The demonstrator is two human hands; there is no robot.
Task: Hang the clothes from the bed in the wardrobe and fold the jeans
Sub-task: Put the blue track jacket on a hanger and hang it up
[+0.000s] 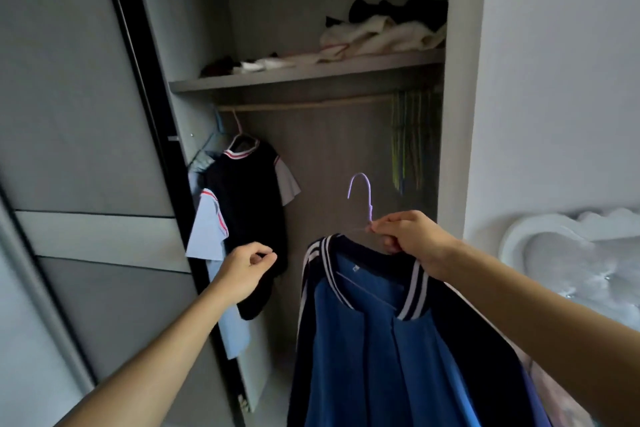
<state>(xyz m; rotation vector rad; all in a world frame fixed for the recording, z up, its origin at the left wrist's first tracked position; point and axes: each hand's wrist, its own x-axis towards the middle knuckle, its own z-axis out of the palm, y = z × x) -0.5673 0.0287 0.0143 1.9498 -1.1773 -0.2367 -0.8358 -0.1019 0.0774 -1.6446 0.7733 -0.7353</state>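
Count by the rail (pixel 304 104)
Two tops (pixel 249 204) are hanging from it; one jacket (pixel 374 340), one hanger (pixel 362 191) are dangling below.

Pale wall (pixel 561 62), white scalloped furniture (pixel 540 229) lower right.

The right hand (pixel 412 236) is gripping a hanger (pixel 369 198) at the base of its hook. The hook is standing above the hand, and a jacket (pixel 374 340) is hanging from the hanger below the hand and wrist. The left hand (pixel 244 265) is hovering to the left of the right one, slightly lower, apart from the jacket. Just behind the left hand a shirt (pixel 249 204) is hanging from the rail (pixel 304 104); whether the fingers are touching it cannot be told. The rail is running across the wardrobe (pixel 329 156), above and beyond both hands. A bunch of empty hangers (pixel 410 146) is hanging from it above the right hand. A shelf (pixel 304 74) is sitting over the rail, with a pile of clothes (pixel 381 35) lying on it. The sliding door (pixel 86 149) is standing left of the left hand.
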